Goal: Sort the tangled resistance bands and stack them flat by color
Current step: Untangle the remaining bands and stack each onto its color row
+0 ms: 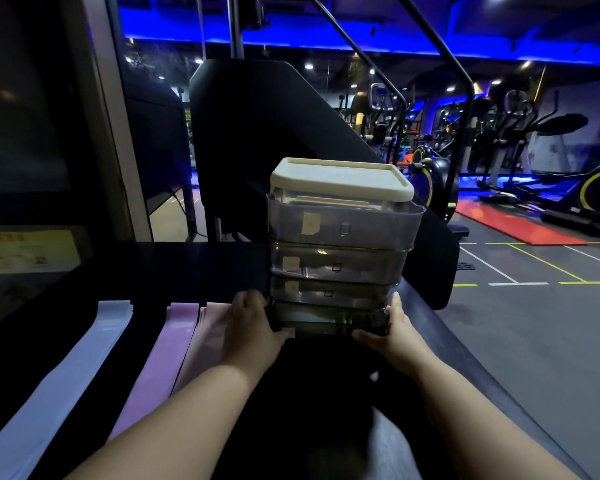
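Note:
Flat stacks of resistance bands lie side by side on the black table [201, 268]: a pale blue stack [84, 351] at the left, a lilac stack [163, 355] beside it, and a pink stack [207, 336] partly under my left forearm. A tower of clear plastic bins [340, 261] with a cream lid [340, 178] stands at the table's right. My left hand [253, 327] grips the bottom bin's left side. My right hand [392, 330] holds its right side, thumb on the front edge.
A black stair-climber machine [274, 126] rises right behind the table. To the right, the gym floor [534, 323] drops away, with a red mat [510, 226] and exercise bikes [589, 195] beyond. A dark glass panel [32, 133] stands on the left.

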Demonstrator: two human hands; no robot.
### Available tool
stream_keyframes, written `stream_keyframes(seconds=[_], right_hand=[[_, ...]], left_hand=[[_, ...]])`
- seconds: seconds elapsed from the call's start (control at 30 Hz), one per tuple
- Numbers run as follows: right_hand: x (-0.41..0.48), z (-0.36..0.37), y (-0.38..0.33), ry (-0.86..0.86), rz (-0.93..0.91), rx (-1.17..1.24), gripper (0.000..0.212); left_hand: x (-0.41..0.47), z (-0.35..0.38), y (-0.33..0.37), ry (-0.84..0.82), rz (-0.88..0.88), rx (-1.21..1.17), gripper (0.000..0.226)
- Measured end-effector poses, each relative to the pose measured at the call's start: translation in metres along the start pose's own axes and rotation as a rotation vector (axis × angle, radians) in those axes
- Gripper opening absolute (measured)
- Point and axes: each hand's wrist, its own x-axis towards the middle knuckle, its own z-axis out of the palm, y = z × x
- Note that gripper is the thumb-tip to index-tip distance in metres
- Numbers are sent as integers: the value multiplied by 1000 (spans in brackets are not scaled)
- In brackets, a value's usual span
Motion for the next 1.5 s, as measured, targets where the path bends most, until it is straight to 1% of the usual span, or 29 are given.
stream_keyframes(seconds=[0.07,0.13,0.17,0.2,0.27,0.3,0.4,0.53,0.67,0.73,0.8,0.9,0.93,1.0,1.07,1.13,1.2,1.33,1.43,1.5], right_hand=[[4,-1,3,-9,21,53,137],[9,-1,9,-18,7,90,145],[11,-2,11,-27,-6,96,142],[13,-3,13,-31,-38,100,131],[11,-4,9,-23,-97,110,95],[11,-4,8,-21,-120,120,84],[13,-3,11,7,-153,142,74],[19,4,21,68,-162,186,69],[22,5,23,75,-184,177,57],[22,3,25,50,-202,164,60],[22,1,28,34,-204,152,65],[25,0,33,40,-187,143,72],[25,2,33,47,-180,138,71],[28,3,34,75,-167,133,63],[30,5,33,101,-150,139,55],[32,8,33,110,-131,145,51],[33,9,34,119,-123,141,55],[31,9,33,136,-139,115,61],[23,9,27,173,-168,126,70],[18,9,23,216,-206,143,74]], left_hand=[[8,0,-3,-69,-94,-81,91],[19,-1,-6,-220,-143,-164,116],[24,0,-8,-298,-153,-194,122],[28,1,-8,-359,-156,-211,124],[34,3,-9,-419,-158,-255,124],[37,5,-10,-423,-148,-299,124],[45,15,-20,-410,-128,-379,117],[49,13,-20,-416,-119,-375,84],[54,11,-20,-423,-93,-329,67],[55,10,-20,-430,-89,-282,66],[56,11,-21,-433,-98,-249,71],[58,13,-23,-425,-99,-217,71],[58,14,-23,-426,-99,-215,70],[58,15,-22,-408,-101,-217,69],[57,17,-21,-370,-108,-221,68],[55,20,-20,-320,-113,-218,68],[52,23,-19,-260,-126,-202,69],[46,25,-12,-206,-136,-207,78],[41,23,-5,-142,-106,-263,86],[38,21,0,-112,-74,-302,85]])
